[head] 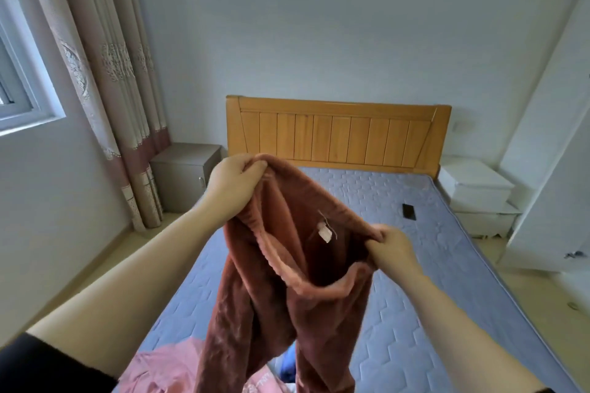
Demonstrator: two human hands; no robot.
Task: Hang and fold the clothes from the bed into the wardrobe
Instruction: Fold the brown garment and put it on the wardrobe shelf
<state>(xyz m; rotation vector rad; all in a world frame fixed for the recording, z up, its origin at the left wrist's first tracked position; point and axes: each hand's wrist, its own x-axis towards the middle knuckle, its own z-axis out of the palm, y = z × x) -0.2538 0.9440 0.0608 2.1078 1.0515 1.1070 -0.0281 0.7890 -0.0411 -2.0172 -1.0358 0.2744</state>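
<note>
I hold up a pair of rust-brown fleece trousers (pixel 271 290) above the bed (pixel 415 265). My left hand (pixel 231 183) grips one side of the waistband, raised and farther away. My right hand (pixel 391 249) pinches the opposite side, lower and nearer. The waistband gapes open, showing a pale label inside. Both legs hang down toward the bottom edge. Under them lie a pink garment (pixel 166 367) and a bit of blue cloth (pixel 287 364) on the near end of the mattress. The white wardrobe (pixel 555 169) stands at the right.
A dark phone (pixel 409 211) lies on the blue-grey quilted mattress near its right side. A wooden headboard (pixel 338 134) backs the bed. A grey nightstand (pixel 183 175) sits left, a white one (pixel 475 188) right. Curtains (pixel 111 73) and a window are at the left.
</note>
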